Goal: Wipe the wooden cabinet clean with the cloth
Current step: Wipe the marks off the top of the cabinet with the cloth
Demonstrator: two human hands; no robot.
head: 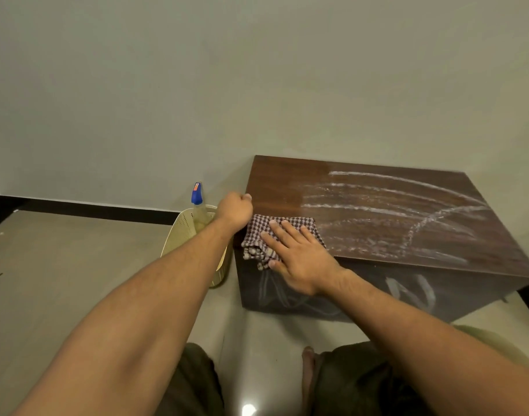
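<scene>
Right hand (299, 259) flat on cloth (275, 232); left hand (236, 208) fisted; basket (182, 232) holds 1 bottle (198, 210).

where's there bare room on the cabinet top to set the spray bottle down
The far left strip of the cabinet top, between the wall and the cloth, is bare and clean. The right part is bare too, but streaked with white marks. The near left corner is crowded: right hand flat on the cloth, left hand at the edge.

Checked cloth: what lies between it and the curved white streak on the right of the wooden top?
In the head view, only dark wooden cabinet top separates the checked cloth under the right hand from the curved white streak, smeared with fainter white residue.
</scene>
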